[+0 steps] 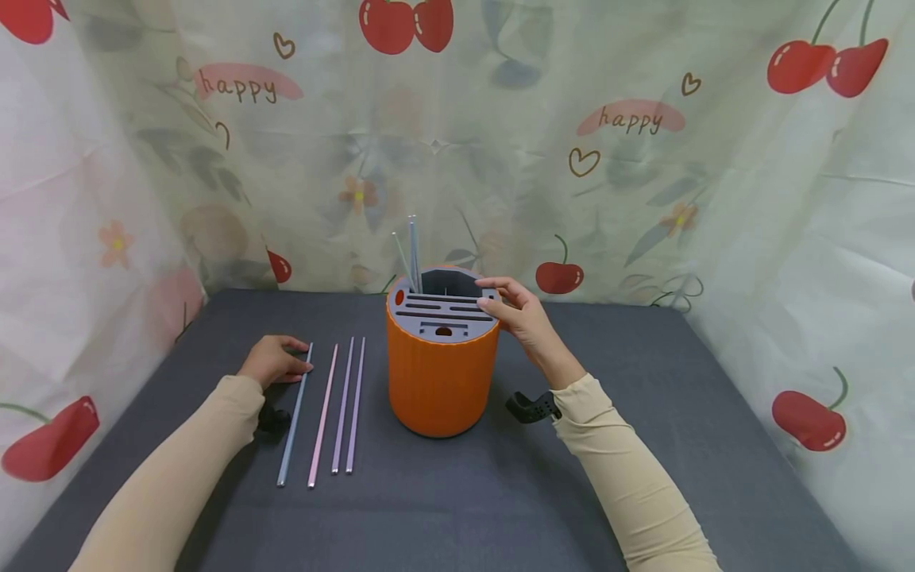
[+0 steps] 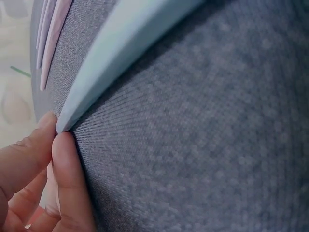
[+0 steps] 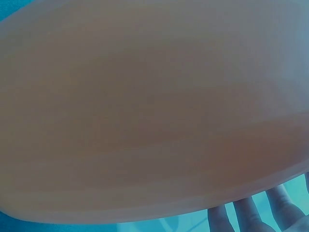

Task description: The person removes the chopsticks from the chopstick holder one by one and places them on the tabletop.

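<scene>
Pinched between the left hand's (image 1: pixel 275 360) thumb and forefinger is the far tip of a light blue chopstick (image 1: pixel 295 425). In the left wrist view this chopstick (image 2: pixel 111 58) lies along the cloth, its narrow end at the fingertips. To its right lie a pink chopstick (image 1: pixel 324 417) and two purple chopsticks (image 1: pixel 343 409), roughly parallel. The right hand (image 1: pixel 525 322) grips the top right rim of an upright orange utensil holder (image 1: pixel 443 381). Its thumb lies over the slotted grey top. The holder's wall (image 3: pixel 154 111) fills most of the right wrist view, with several fingers (image 3: pixel 248 215) at its edge.
Several thin sticks (image 1: pixel 413 254), blue and pale green, stand in the holder's rear left opening. A dark grey cloth (image 1: pixel 615 445) covers the table. Cherry-printed curtains (image 1: pixel 457 159) hang behind and along both sides.
</scene>
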`<state>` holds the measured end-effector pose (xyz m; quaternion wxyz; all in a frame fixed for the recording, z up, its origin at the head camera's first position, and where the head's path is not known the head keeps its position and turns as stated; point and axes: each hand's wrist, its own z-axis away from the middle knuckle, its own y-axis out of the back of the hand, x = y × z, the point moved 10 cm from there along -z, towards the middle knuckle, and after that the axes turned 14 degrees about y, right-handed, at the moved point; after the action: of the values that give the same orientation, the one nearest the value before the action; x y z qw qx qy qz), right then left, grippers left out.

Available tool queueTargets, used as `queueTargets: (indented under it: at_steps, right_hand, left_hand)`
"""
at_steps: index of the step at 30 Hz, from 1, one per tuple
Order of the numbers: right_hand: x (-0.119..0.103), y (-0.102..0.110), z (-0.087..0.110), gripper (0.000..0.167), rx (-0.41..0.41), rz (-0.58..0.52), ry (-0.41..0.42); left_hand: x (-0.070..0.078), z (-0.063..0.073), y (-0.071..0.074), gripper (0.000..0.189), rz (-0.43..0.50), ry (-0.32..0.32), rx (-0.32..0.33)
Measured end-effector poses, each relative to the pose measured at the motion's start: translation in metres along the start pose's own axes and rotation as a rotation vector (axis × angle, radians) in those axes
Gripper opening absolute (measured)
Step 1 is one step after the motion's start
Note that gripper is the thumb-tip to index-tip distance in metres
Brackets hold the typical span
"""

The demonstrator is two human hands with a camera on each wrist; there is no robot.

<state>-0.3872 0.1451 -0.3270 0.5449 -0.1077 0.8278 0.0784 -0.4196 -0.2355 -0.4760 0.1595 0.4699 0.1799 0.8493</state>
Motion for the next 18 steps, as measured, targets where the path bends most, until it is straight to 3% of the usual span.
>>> queueTargets:
  at_steps: [7, 10, 14, 18]
  right_hand:
    - [0.001, 0.000, 0.000, 0.025, 0.000, 0.003, -0.004]
    - [0.001, 0.000, 0.000, 0.025, 0.001, 0.005, -0.007]
    - [0.001, 0.000, 0.000, 0.025, 0.004, 0.009, -0.006]
    - [0.001, -0.001, 0.000, 0.026, 0.002, 0.015, -0.004]
  left_hand:
    - [0.003, 0.002, 0.003, 0.051, 0.039, -0.001, -0.047]
    - [0.016, 0.008, 0.005, 0.052, 0.066, -0.023, -0.077]
    - [0.056, 0.032, 0.008, 0.055, 0.147, -0.130, -0.141]
    - [0.109, 0.070, 0.009, 0.049, 0.296, -0.270, -0.198]
